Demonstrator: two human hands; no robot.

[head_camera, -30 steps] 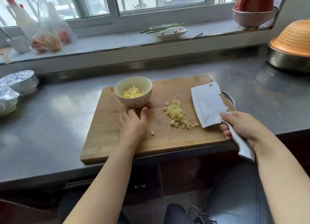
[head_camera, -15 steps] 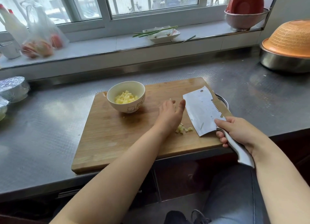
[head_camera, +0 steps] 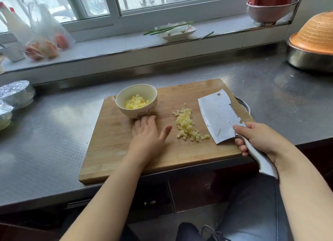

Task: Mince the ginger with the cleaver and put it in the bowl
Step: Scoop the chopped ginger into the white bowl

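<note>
A pile of minced yellow ginger point(head_camera: 187, 125) lies on the wooden cutting board point(head_camera: 111, 150), right of centre. A cream bowl point(head_camera: 137, 101) with some minced ginger inside stands at the board's back left. My left hand point(head_camera: 147, 132) lies flat on the board with fingers spread, its fingertips touching the bowl's near side and its thumb pointing toward the pile. My right hand point(head_camera: 255, 138) grips the cleaver's metal handle. The cleaver point(head_camera: 218, 118) blade lies tilted just right of the pile, its edge near the ginger.
The board sits at the front edge of a steel counter point(head_camera: 54, 132). A metal basin with an orange colander point(head_camera: 313, 42) stands at the right. Foil-covered containers point(head_camera: 16, 94) are at the left. A dish with scallions point(head_camera: 174, 30), bagged produce and stacked bowls sit on the windowsill.
My left hand went from the bowl to the ginger pile by the blade, then came back left to the bowl. The pile looks gathered into a narrower strip. The cleaver stayed beside it.
</note>
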